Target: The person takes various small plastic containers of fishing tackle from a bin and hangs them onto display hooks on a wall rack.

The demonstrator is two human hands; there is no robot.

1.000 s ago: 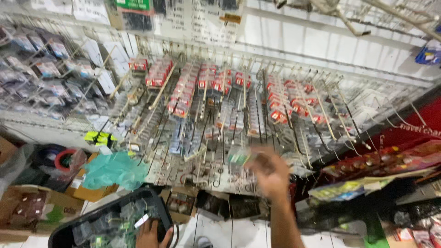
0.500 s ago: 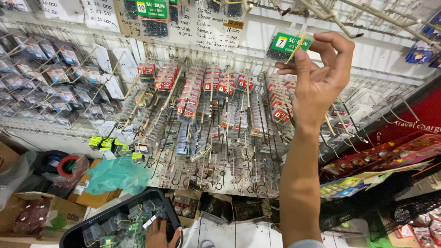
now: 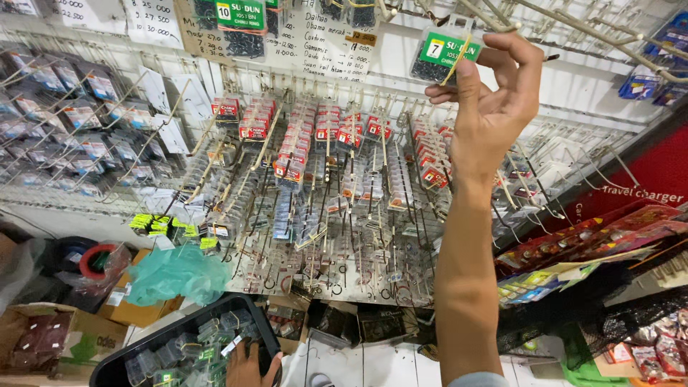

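A small clear packet of hooks with a green label [image 3: 446,56] is pinched between the fingertips of the raised right hand [image 3: 491,107], high up at a wire peg [image 3: 494,25] of the display rack [image 3: 344,193]. The black tray of small packets [image 3: 188,345] is gripped at its near edge by the left hand [image 3: 247,365], low in view. A crumpled green plastic bag [image 3: 175,274] is seen just beside the tray.
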